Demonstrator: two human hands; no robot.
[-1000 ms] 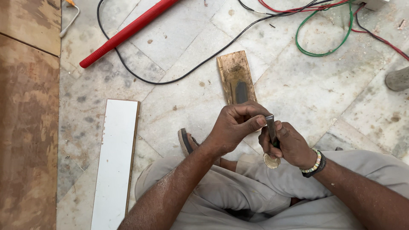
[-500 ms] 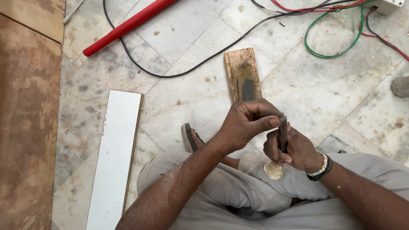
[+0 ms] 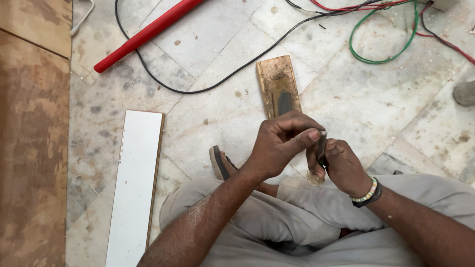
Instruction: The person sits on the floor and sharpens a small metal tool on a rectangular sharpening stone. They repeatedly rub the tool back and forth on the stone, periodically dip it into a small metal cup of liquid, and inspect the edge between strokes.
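Over my lap, my right hand (image 3: 342, 167) grips a small dark tool (image 3: 321, 147) with a pale rounded handle end (image 3: 314, 178) sticking out below the fist. My left hand (image 3: 279, 143) pinches the upper tip of the same tool between thumb and fingers. A beaded bracelet (image 3: 367, 192) sits on my right wrist. Just beyond the hands a worn wooden block with a dark patch (image 3: 278, 86) lies on the marble floor (image 3: 208, 59). I sit with legs folded, a sandal (image 3: 219, 162) showing under my left forearm.
A white laminated board (image 3: 133, 183) lies at the left beside a large brown plywood sheet (image 3: 29, 148). A red pipe (image 3: 143, 34), a black cable (image 3: 198, 89) and green (image 3: 381, 60) and red wires (image 3: 445, 42) cross the floor at the top.
The view has shifted slightly. My hands stay together on the tool, the left fingers sliding along its upper end.
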